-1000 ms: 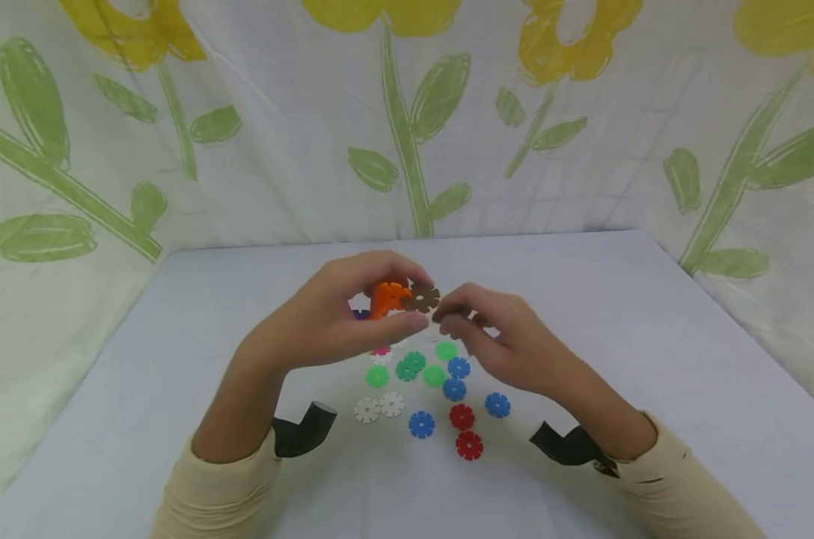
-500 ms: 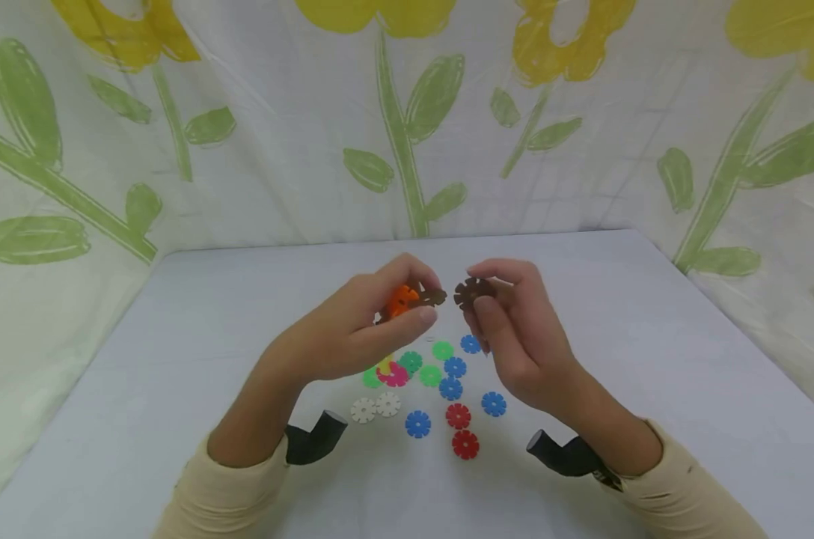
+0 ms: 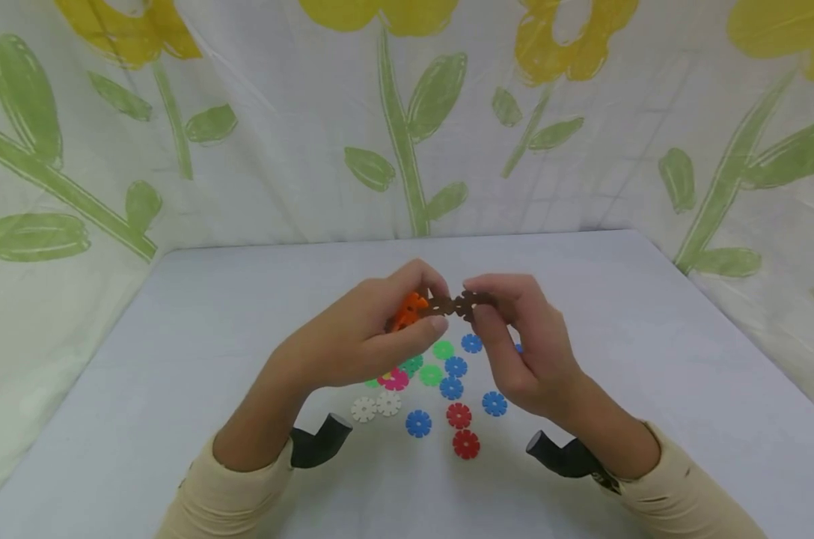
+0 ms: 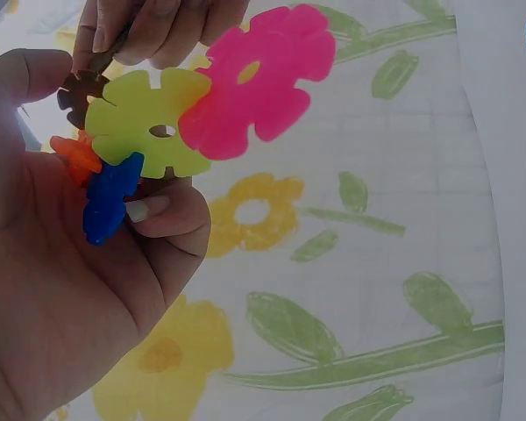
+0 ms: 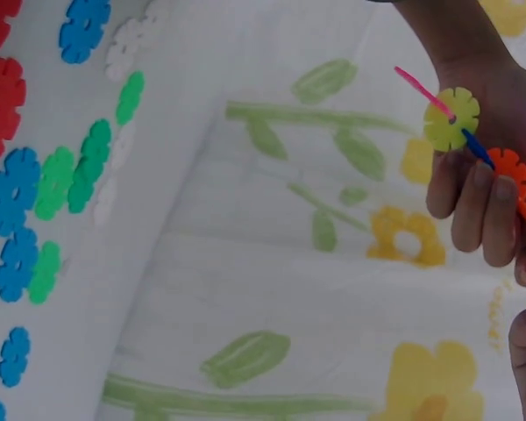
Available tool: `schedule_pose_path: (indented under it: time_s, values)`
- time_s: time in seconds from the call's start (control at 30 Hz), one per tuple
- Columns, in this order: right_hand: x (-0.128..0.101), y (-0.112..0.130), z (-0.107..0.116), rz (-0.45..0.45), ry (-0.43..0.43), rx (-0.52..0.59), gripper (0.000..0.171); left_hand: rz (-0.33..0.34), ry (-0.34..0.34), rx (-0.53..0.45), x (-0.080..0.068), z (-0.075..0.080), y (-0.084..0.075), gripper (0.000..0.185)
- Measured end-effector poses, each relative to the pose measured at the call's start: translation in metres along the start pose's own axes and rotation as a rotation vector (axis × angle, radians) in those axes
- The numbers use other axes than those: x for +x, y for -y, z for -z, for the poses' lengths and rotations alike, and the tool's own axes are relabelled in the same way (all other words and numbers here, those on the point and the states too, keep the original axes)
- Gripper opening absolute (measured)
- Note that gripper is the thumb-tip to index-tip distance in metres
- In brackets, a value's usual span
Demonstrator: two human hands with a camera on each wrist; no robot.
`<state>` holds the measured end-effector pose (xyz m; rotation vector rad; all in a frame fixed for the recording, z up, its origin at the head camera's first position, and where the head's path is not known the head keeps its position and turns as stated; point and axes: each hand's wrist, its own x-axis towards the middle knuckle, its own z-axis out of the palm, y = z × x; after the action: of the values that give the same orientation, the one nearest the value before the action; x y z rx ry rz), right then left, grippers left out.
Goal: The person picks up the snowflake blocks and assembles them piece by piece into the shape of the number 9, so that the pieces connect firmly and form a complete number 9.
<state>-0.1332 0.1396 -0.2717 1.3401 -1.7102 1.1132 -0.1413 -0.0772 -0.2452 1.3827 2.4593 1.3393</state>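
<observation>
In the head view my left hand (image 3: 360,333) grips a joined cluster of plastic snowflake discs above the table. The left wrist view shows its orange disc (image 4: 74,160), blue disc (image 4: 110,202), yellow disc (image 4: 147,110), pink disc (image 4: 276,83) and a brown disc (image 4: 81,98) by the fingertips. My right hand (image 3: 531,348) pinches another brown disc (image 3: 470,303) between thumb and index finger. Its edge meets the brown disc on the left hand's side; whether the slots interlock cannot be told. Fingers partly hide the cluster.
Loose snowflake discs lie on the white table (image 3: 245,299) below the hands: red (image 3: 458,415), blue (image 3: 418,424), white (image 3: 363,409) and green (image 3: 431,375). A flowered curtain (image 3: 279,150) stands behind. Black mounts (image 3: 322,442) stick out from both wrists.
Both hands have turned and the left has shifted right. The right hand's brown disc, apart from the cluster half a second ago, now meets the cluster's brown disc. Table discs stay put.
</observation>
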Motion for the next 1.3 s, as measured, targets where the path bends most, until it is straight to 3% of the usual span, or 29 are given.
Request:
schedule_pose_path:
  time_s: [0.33,0.57,0.73,0.87,1.0,1.13,1.3]
  values:
    - [-0.001,0.001,-0.005,0.043,0.004,0.003,0.03,-0.006,-0.009,0.039,-0.001,-0.003,-0.003,0.023]
    - [-0.005,0.001,-0.012,0.042,-0.049,-0.032,0.029,0.017,-0.079,0.106,0.002,-0.01,-0.005,0.022]
    - [-0.009,0.002,-0.018,0.033,-0.085,-0.091,0.028,-0.018,-0.153,0.139,0.003,-0.016,-0.005,0.02]
    - [-0.01,0.004,-0.022,0.043,-0.097,-0.125,0.028,-0.045,-0.175,0.134,0.004,-0.019,-0.005,0.02]
    - [-0.01,0.004,-0.022,0.039,-0.067,-0.056,0.03,-0.069,-0.181,0.173,0.004,-0.017,-0.006,0.02]
    - [-0.009,0.001,-0.02,-0.009,-0.015,0.033,0.035,-0.094,-0.179,0.205,0.005,-0.013,-0.004,0.018]
    - [-0.009,-0.002,-0.014,-0.141,0.038,0.085,0.046,-0.136,-0.172,0.156,0.004,-0.006,0.0,0.016]
